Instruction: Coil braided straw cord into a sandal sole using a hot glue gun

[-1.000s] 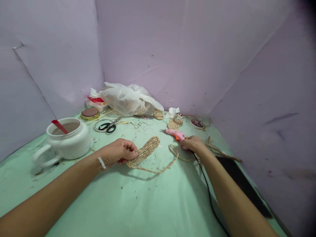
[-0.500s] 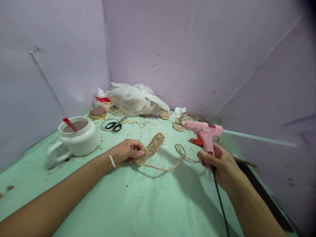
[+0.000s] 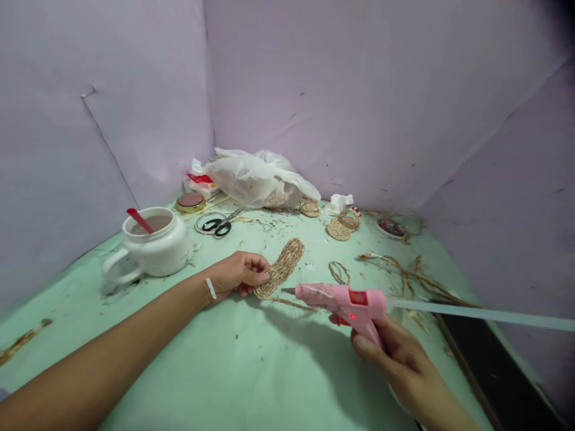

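My left hand (image 3: 242,273) pinches the lower left edge of a coiled, sole-shaped piece of braided twine (image 3: 286,263), tilted up off the table. From its lower end a loose cord (image 3: 291,304) trails right, passing behind the glue gun, with a loop (image 3: 339,273) beyond. In my right hand (image 3: 395,359) is a pink glue gun (image 3: 341,302), its red light lit and its metal nozzle pointing left, a short way right of the coil's lower end. A long clear glue stick (image 3: 485,314) sticks out of its back. Fingers partly hide the orange trigger.
At left stands a white mug (image 3: 157,248) with a red handle in it. Behind lie scissors (image 3: 218,225), a round tin (image 3: 190,202), a plastic bag (image 3: 260,179) and small woven pieces (image 3: 340,228). Loose fibres (image 3: 417,278) and a dark board (image 3: 489,365) lie right.
My right hand has brought the glue gun down and left, its nozzle now near the coil's lower end. The left hand keeps its pinch. The view has shifted slightly.
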`<state>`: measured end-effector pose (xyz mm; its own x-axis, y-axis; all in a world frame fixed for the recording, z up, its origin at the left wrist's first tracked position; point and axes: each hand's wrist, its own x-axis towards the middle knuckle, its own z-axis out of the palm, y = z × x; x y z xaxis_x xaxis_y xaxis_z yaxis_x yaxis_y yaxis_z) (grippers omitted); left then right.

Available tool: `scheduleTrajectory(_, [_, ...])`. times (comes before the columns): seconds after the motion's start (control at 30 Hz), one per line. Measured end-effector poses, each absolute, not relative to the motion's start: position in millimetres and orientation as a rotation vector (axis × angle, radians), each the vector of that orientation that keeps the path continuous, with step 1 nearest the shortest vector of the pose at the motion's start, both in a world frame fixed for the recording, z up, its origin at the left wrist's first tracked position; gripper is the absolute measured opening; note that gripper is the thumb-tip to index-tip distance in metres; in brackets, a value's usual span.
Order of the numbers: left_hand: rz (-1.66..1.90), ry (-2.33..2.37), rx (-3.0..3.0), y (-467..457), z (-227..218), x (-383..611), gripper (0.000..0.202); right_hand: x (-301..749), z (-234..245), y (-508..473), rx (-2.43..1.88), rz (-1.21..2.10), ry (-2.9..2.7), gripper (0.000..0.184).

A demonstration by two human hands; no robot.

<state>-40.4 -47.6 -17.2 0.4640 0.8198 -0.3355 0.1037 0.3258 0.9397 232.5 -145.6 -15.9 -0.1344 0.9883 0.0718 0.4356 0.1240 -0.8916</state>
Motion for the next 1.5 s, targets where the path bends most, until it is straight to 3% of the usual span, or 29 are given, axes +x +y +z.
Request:
scheduleTrajectory(0.17, [0.586,0.994,1.158,-48.7,-15.4,-39.9,0.03,233.6,-28.8,-145.7,-1.382,0.964,-1.641,0.036])
scheduleTrajectory(0.8, [0.604,0.979,1.123,-47.0,-19.1,-38.6,0.033,229.1,-36.0,-146.6,-1.419,0.922,-1.626,0.037])
scheduleTrajectory(1.17, [0.598,0.978,1.114,-47.7,-17.6,-37.6,0.032,227.1,-34.6,-148.5,-1.44,0.901,-1.667,0.025])
scheduleTrajectory(1.5, [0.591,0.987,1.116,-48.2,-16.4,-37.4,0.032,223.6,-34.2,-148.9,-1.458,0.855,-1.723,0.031])
